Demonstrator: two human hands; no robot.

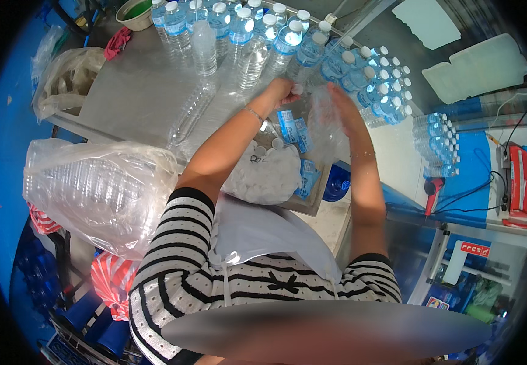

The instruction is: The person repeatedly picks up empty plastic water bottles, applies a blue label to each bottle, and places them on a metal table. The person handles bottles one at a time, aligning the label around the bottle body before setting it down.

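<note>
My left hand (282, 92) pinches a white bottle cap (297, 89) between its fingertips. Against the palm of my right hand (344, 109) is a clear plastic bottle (323, 121), blurred and without a visible label. Below my hands lie blue printed label strips (287, 127). Closer to my body sits a clear bag of white caps (263, 175), with handwriting on it and a few caps on top. Beyond my left hand stand unlabelled clear bottles (250, 66), and another clear bottle (192, 112) lies on its side on the metal table (129, 93).
Capped, labelled water bottles (286, 43) line the table's far side, with more rows (384, 86) to the right. A large bag of clear bottles (99, 196) is at my left. A red heat gun or dryer (433, 194) and cables lie right. An open plastic bag (69, 82) sits far left.
</note>
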